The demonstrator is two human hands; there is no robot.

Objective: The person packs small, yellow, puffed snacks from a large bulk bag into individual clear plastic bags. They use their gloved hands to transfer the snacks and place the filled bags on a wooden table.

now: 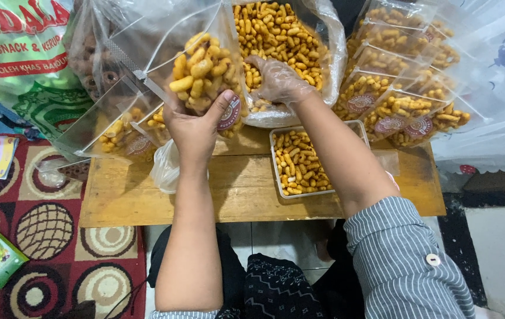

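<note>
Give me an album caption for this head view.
Left hand holds a clear snack pouch; gloved right hand reaches into the bulk bag.

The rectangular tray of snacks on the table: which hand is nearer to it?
Right. The right hand reaches into the big bag just above the tray. The left hand holds a small bag further left.

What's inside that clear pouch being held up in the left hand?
The clear pouch in the left hand holds yellow, finger-shaped snack pieces, filling its lower part. The thumb and a round label cover the pieces at the bottom.
</note>
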